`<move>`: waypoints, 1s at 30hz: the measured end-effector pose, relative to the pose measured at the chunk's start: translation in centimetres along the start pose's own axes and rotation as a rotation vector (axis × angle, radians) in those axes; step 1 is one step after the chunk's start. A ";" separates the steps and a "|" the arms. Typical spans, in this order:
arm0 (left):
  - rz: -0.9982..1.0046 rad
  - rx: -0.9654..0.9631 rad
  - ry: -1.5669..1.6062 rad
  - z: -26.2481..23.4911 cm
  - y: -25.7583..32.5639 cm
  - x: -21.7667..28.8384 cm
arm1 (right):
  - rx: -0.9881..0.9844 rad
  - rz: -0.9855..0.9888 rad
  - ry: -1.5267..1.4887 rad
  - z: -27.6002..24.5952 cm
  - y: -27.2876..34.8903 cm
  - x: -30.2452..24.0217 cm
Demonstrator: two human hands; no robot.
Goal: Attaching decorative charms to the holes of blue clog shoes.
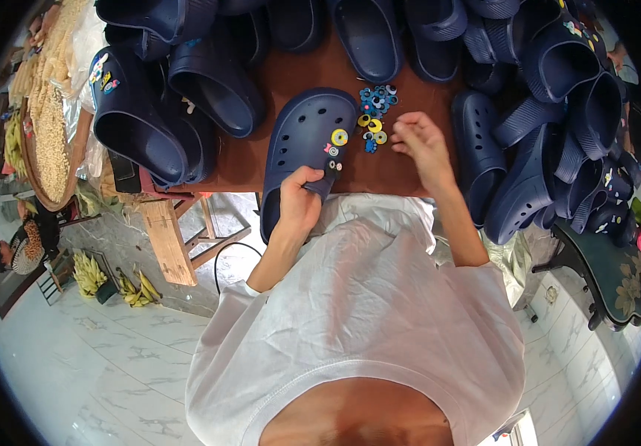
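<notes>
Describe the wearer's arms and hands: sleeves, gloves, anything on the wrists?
Both hands, left hand and right hand, are bare, no gloves. No rings, watch or bands show on fingers or wrists. The forearms are uncovered. The person wears a white short-sleeved t-shirt; its sleeves end around the upper arm. No cables or markings are visible.

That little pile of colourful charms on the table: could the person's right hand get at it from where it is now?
Probably yes. The right hand rests on the table right beside the pile of charms, nothing lying between them. The left hand holds the navy clog.
</notes>
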State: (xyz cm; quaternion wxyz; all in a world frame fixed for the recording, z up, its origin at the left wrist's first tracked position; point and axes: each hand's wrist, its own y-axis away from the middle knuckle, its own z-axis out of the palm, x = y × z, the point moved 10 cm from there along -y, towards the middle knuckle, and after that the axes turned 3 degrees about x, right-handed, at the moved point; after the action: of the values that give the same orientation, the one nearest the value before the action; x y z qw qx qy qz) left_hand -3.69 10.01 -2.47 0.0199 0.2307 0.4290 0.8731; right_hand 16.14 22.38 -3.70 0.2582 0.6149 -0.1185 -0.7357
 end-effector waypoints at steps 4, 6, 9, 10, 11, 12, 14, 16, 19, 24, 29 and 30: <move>-0.024 -0.011 0.029 0.2 -0.6 0.2 | 0.100 -0.159 0.195 -3.6 -0.9 -1.7; -0.026 -0.008 0.037 0.6 -0.6 0.4 | 0.096 -0.290 0.404 -3.0 -0.7 -2.5; -0.020 -0.007 0.055 0.6 -0.9 0.4 | -0.019 -0.440 0.786 2.1 1.2 -3.8; -0.012 -0.003 0.056 0.6 -1.1 0.4 | -0.038 -0.411 0.870 3.0 1.4 -3.0; -0.029 -0.020 0.061 0.7 -1.4 0.1 | -0.047 -0.414 0.867 3.6 1.7 -2.6; -0.046 -0.038 0.067 0.7 -1.5 -0.1 | -0.050 -0.471 0.942 4.4 2.1 -2.6; -0.047 -0.029 0.071 0.3 -1.8 -0.3 | -0.067 -0.539 1.061 5.2 2.4 -2.2; -0.053 -0.035 0.061 0.5 -1.5 -0.3 | -0.084 -0.571 1.074 5.4 2.4 -1.8; -0.039 0.012 0.015 -0.5 -2.0 -0.4 | -0.077 -0.647 1.074 5.7 2.8 -2.3; -0.051 -0.021 -0.014 -0.3 -1.8 -1.0 | -0.001 -0.618 1.087 4.9 3.2 -2.2; 0.005 -0.008 -0.066 0.1 -1.4 -1.0 | 0.013 -0.732 1.028 5.4 3.7 -3.4; 0.033 0.001 -0.107 0.2 -1.4 -0.8 | 0.011 -0.733 1.029 5.2 3.7 -3.3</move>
State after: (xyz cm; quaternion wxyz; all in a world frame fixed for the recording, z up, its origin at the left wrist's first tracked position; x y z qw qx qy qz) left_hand -3.14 10.82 -3.73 0.0283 0.2839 0.4241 0.8595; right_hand 12.35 20.25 2.04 0.0100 0.8918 0.2355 -0.3861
